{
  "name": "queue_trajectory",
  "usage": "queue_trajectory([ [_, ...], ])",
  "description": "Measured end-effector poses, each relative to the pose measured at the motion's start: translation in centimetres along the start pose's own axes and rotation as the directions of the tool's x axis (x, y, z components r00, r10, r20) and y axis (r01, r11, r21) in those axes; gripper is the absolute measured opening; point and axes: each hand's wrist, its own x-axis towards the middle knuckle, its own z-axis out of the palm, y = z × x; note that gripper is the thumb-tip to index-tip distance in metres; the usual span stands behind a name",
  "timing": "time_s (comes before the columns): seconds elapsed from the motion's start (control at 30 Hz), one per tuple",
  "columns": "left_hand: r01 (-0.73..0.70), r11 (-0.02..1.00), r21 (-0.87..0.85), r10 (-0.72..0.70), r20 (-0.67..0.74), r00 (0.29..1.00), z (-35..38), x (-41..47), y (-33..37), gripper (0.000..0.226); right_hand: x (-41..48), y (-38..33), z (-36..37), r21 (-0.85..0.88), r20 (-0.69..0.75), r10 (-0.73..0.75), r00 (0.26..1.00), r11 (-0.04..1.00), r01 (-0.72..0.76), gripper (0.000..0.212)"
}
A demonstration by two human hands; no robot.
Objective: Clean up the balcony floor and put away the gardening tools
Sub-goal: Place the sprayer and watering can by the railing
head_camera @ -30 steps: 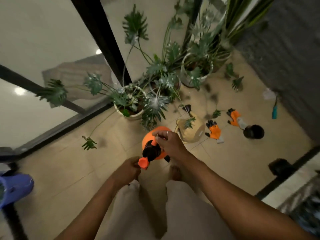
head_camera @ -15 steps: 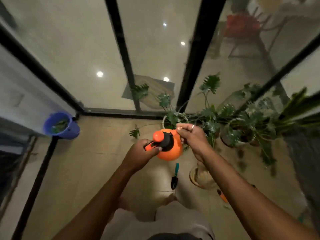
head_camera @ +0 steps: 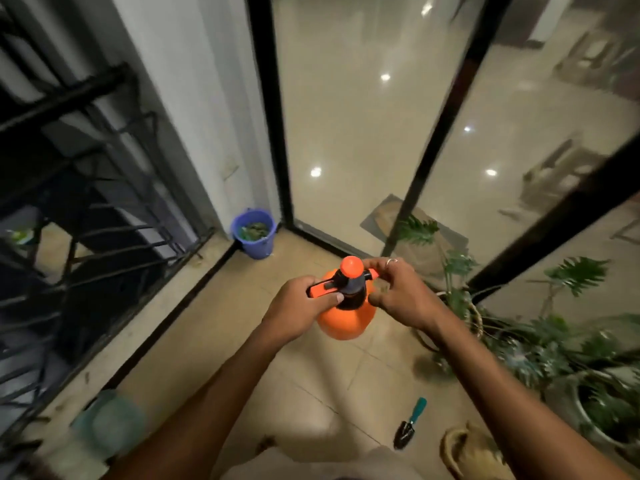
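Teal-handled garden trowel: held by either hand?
No, the trowel lies on the floor; left hand and right hand hold the orange plastic spray bottle.

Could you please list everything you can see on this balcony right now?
pressure sprayer: one, orange with black head, held in both hands at centre
bucket: one, blue, far corner, leaves inside
hand trowel: one, teal handle, lying at lower right
woven basket: one, tan, bottom edge, right of the trowel
potted plants: several, green, along the right; blur hides the count
blurred object: one, green, lower left; unidentifiable
tiled floor: one, beige, underfoot
railing: one, black, left side
glass doors: black-framed, straight ahead
left hand: one, grips the sprayer's handle
right hand: one, pinches the sprayer's nozzle
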Motion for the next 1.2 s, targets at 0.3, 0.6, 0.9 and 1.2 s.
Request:
queue_trajectory([
  [0.3, 0.084, 0.994, -0.071, -0.099, -0.247, 0.964, -14.6, -3.7, -6.1, 0.020, 7.0, -13.9, 11.1, -0.337, 0.253, -0.299, 0.920, 0.864, 0.374, 0.037],
  [0.6, 0.197, 0.977, -0.081, -0.213, -0.443, 0.871, -23.5, -4.4, -8.5, 0.031, 15.9, -23.3, 18.2, -0.307, 0.522, -0.410, 0.748, 0.728, 0.613, 0.046],
  [0.9, 0.257, 0.944, -0.209, -0.330, -0.547, 0.769, -30.3, 0.0, -12.6, 0.017, 27.2, -30.3, 23.8, -0.197, 0.758, -0.446, 0.475, 0.539, 0.819, 0.056],
  [1.2, 0.366, 0.854, -0.371, -0.513, -0.480, 0.712, -33.8, 5.0, -24.5, 0.062, 36.1, -33.4, 37.0, -0.288, 0.908, -0.263, 0.327, 0.178, 0.941, 0.068],
])
